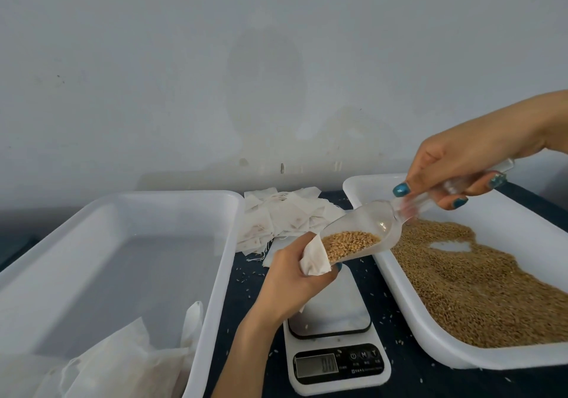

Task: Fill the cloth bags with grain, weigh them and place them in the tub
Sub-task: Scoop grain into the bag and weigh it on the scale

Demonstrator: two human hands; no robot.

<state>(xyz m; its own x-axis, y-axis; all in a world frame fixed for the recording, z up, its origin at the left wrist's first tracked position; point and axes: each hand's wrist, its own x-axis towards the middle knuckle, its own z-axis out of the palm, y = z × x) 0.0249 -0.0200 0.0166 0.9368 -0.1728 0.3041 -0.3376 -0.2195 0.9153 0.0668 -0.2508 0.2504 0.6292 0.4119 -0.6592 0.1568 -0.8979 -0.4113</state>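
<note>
My left hand point(295, 271) grips a small white cloth bag point(313, 257) above the scale point(335, 336), its mouth held open. My right hand point(455, 167) holds the handle of a clear plastic scoop point(384, 225). The scoop is tilted down to the left, and its lip with golden grain point(350, 242) sits at the bag's mouth. On the right, a white tray point(399, 290) holds a spread of loose grain point(479, 287). At the left stands a large white tub point(215, 274) with filled cloth bags point(123, 364) in its near corner.
A heap of empty cloth bags point(289, 216) lies at the back between tub and tray. Stray grains dot the dark tabletop point(246, 305) around the scale. The scale's display point(316, 365) faces me. A pale wall rises right behind the table.
</note>
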